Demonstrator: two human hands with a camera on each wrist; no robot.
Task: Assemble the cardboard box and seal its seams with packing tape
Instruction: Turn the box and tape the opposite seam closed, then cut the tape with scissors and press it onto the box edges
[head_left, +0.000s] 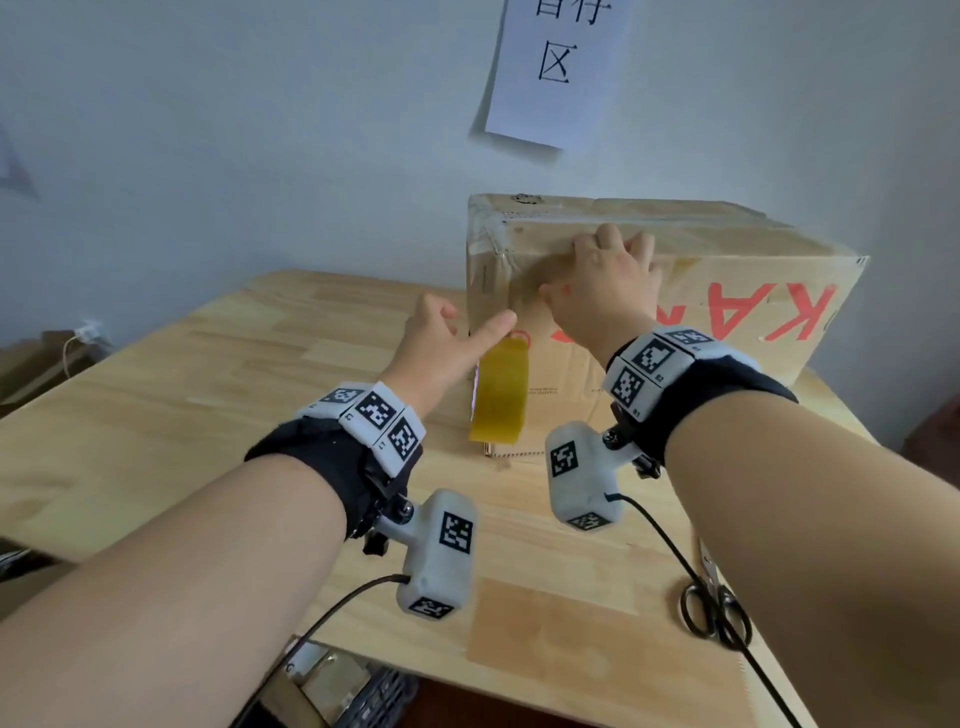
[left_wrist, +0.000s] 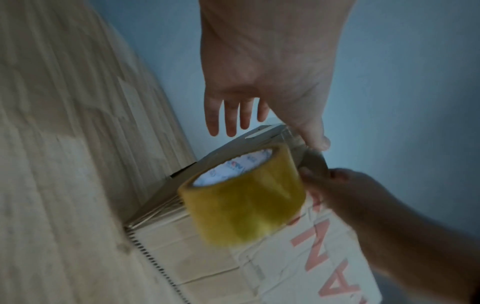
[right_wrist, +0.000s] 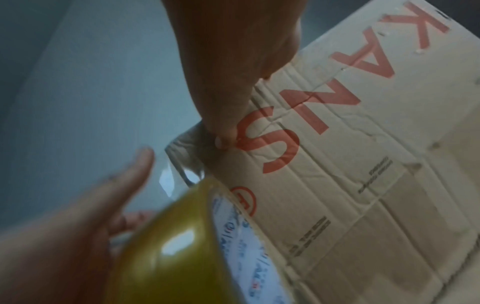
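A cardboard box (head_left: 727, 291) with red upside-down letters stands on the wooden table (head_left: 208, 389). My right hand (head_left: 602, 280) lies over its top front edge, and the thumb (right_wrist: 226, 139) presses a clear tape strip (right_wrist: 182, 164) onto the front face near the left corner. My left hand (head_left: 441, 338) is at that vertical corner, fingers straight, with the thumb (left_wrist: 315, 139) touching the strip. The yellowish tape roll (head_left: 500, 395) hangs from the strip just below the left thumb, in front of the box. Neither hand grips the roll (left_wrist: 244, 195).
Black-handled scissors (head_left: 714, 610) lie on the table near its front right edge. A paper sign (head_left: 561, 67) hangs on the wall behind the box. Cardboard (head_left: 36, 364) lies off the table to the left, and a basket (head_left: 363, 691) sits below the front edge.
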